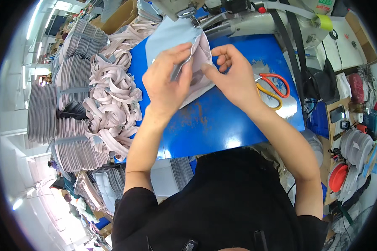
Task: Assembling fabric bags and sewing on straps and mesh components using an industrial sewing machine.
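Both my hands are at a folded fabric piece, pale pink inside and light blue-grey outside (165, 37), which reaches up under the head of a sewing machine (190, 16). My left hand (169, 77) is at the left edge of the fold, thumb and fingers closed on the fabric. On the other side, my right hand (230, 71) pinches the right edge between thumb and curled fingers. The fold gapes between the two hands, showing the pink side. To the right of my right hand lie scissors (276, 88) with one red and one yellow handle loop.
The work sits on a blue table top (222, 129) with worn patches. Along its left edge heap loose pinkish strips (113, 92), beside tall bundled stacks of grey fabric (75, 79). Black straps (287, 42) hang at the right of the machine. A cluttered side surface holds a phone (337, 113).
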`<state>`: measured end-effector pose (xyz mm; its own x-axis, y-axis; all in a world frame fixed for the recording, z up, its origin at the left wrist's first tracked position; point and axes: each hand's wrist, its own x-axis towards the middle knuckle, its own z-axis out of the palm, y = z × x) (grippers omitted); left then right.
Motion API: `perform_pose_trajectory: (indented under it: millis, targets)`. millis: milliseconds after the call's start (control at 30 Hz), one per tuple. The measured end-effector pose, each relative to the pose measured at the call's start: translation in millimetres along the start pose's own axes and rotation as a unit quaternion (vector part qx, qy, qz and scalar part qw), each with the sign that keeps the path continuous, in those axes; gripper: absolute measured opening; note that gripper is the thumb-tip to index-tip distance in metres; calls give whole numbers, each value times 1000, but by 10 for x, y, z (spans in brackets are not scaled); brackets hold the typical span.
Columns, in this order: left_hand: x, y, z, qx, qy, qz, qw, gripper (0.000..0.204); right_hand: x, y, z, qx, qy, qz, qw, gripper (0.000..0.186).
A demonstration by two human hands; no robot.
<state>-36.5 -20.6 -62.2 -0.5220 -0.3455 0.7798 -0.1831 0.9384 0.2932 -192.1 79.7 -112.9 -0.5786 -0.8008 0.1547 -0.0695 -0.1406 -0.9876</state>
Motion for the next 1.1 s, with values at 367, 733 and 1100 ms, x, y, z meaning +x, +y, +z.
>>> perform_pose_trajectory:
  millis: [367,733,1100]
  targets:
    - [103,123,145,59,-111,155,980,15,-105,2,-46,221,-45,168,960,19]
    - [510,-459,245,74,-159,153,972,16,497,75,286,310,-21,185,932,23]
    - [-200,-314,212,116,-146,-99,977,58,612,120,418,268,55,128,953,28]
